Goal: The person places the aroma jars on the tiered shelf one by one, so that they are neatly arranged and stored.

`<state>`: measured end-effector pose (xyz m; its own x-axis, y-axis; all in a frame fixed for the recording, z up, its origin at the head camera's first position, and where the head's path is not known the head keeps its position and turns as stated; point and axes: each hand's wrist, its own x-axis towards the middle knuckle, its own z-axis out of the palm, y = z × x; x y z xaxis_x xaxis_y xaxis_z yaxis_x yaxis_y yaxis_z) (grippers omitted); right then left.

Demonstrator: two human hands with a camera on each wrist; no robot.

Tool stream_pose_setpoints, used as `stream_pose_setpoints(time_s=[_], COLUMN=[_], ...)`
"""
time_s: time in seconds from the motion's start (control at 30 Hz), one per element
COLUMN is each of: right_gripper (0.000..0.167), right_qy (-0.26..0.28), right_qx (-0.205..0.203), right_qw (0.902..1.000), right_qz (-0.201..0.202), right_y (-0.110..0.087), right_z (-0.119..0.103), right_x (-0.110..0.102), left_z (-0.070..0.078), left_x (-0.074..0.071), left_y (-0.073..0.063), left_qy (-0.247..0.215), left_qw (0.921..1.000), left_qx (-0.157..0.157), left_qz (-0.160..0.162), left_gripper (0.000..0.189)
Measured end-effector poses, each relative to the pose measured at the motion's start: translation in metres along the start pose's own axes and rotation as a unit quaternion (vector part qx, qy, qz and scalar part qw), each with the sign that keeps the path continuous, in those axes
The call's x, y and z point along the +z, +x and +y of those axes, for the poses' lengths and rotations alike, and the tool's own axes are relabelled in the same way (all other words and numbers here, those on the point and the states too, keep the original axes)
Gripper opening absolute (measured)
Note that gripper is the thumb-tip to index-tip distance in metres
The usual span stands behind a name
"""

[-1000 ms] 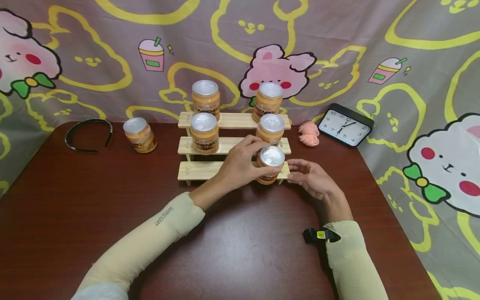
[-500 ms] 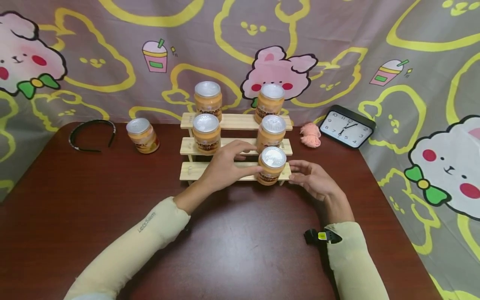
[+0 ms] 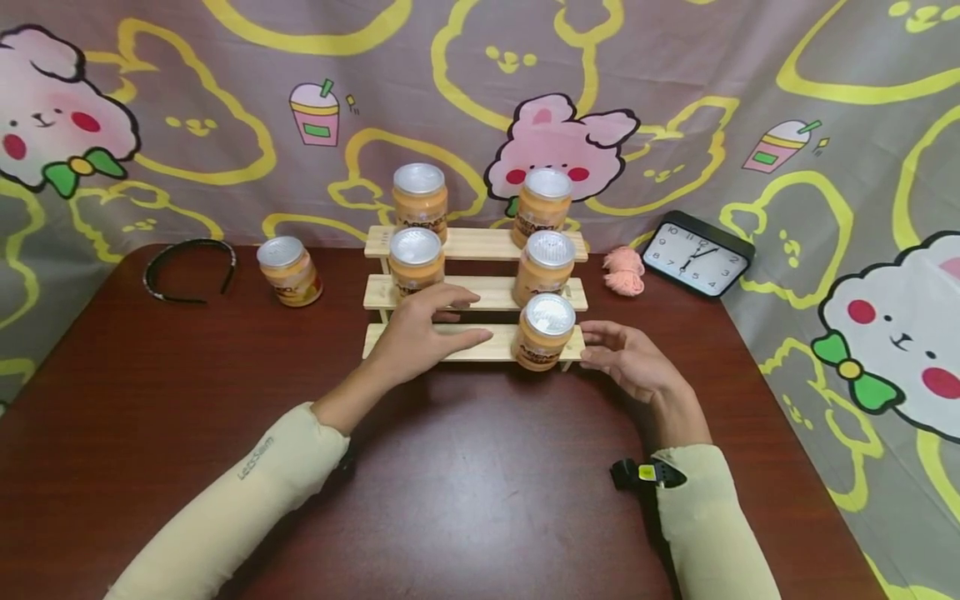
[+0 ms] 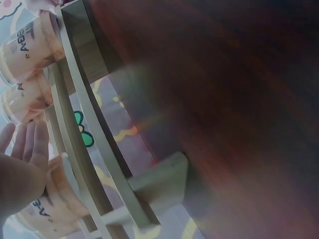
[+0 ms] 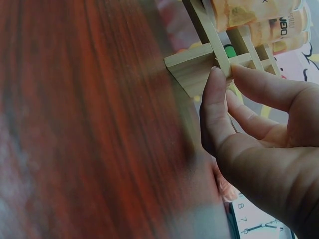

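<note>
A three-tier wooden display rack (image 3: pixel 495 292) stands at the back of the table, holding several orange jars with silver lids. At the right end of its lowest tier sits one jar (image 3: pixel 542 346); a jar (image 3: pixel 545 271) on the middle tier is behind it. My left hand (image 3: pixel 416 337) hovers over the left part of the lowest tier, thumb and fingers spread apart with nothing between them. It partly hides the middle tier's left jar (image 3: pixel 415 265). With thumb and fingers, my right hand (image 5: pixel 269 129) pinches the right end of the lowest board.
Left of the rack, another orange jar (image 3: pixel 291 279) stands on the table beside a dark headband (image 3: pixel 161 262). To the right lie a pink yarn skein (image 3: pixel 624 271) and a black-framed clock (image 3: pixel 697 257). A patterned cloth (image 3: pixel 247 75) hangs close behind.
My left hand has let go of the jar on the lowest tier's right end and moved left, away from it. The jar stays put, and my right hand holds its place on the rack.
</note>
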<state>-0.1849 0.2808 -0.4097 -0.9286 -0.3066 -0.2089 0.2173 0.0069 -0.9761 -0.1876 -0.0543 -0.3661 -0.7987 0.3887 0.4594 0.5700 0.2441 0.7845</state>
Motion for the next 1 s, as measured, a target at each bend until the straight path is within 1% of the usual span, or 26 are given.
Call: stream_pose_setpoints(time_s=[0.2, 0.47, 0.7, 0.8, 0.87, 0.93, 1.0], right_gripper=[0.055, 0.054, 0.055, 0.055, 0.055, 0.055, 0.056], right_qy=[0.002, 0.005, 0.007, 0.007, 0.007, 0.008, 0.008], right_qx=[0.003, 0.002, -0.003, 0.000, 0.001, -0.001, -0.004], right_qw=[1.0000, 1.0000, 1.0000, 1.0000, 1.0000, 1.0000, 1.0000], right_qz=[0.002, 0.005, 0.003, 0.004, 0.005, 0.004, 0.002], right_y=[0.001, 0.001, 0.000, 0.000, 0.000, 0.000, 0.000], right_z=[-0.001, -0.001, 0.000, 0.000, 0.000, 0.001, 0.001], right_x=[0.000, -0.001, -0.001, -0.001, -0.001, -0.001, -0.001], left_z=[-0.004, -0.011, -0.014, -0.015, -0.016, -0.017, -0.020], left_x=[-0.009, -0.025, -0.040, -0.048, -0.054, -0.061, -0.068], left_y=[-0.008, -0.018, -0.022, -0.024, -0.027, -0.028, -0.030], left_qy=[-0.005, -0.012, -0.025, -0.024, -0.026, -0.032, -0.037], left_qw=[0.9998, 0.9999, 0.9996, 0.9994, 0.9989, 0.9979, 0.9970], left_qx=[0.018, 0.008, -0.001, -0.018, -0.036, -0.056, -0.068], left_qz=[0.004, -0.004, -0.013, -0.015, -0.012, -0.003, 0.010], left_gripper=[0.040, 0.038, 0.038, 0.038, 0.037, 0.036, 0.036])
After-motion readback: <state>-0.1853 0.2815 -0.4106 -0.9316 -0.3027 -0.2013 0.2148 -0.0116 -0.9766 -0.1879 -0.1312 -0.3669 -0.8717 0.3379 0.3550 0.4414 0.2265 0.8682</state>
